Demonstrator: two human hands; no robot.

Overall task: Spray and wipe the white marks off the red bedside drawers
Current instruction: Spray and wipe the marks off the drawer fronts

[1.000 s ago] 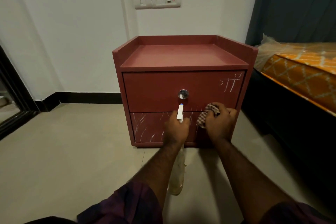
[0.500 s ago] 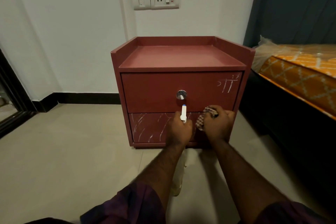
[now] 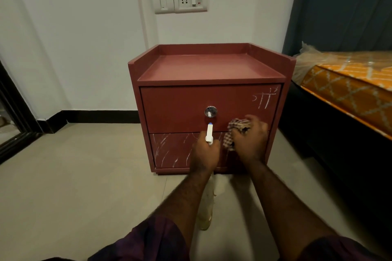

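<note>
Red bedside drawers (image 3: 191, 74) stand on the floor against the wall, just beside the bed (image 3: 350, 91) | white marks (image 3: 169, 150) streak the lower drawer's left part | left hand (image 3: 204, 154) curls its fingers round spray bottle (image 3: 209, 135), nozzle aimed below the knob (image 3: 210, 111) | right hand (image 3: 250, 144), blurred, bunches checked cloth (image 3: 237, 128) in curled fingers at the drawer seam | more marks in the upper drawer's right corner

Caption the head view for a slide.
Left hand holds white-nozzled spray bottle; right hand grips checked cloth against white-marked red bedside drawers.
</note>
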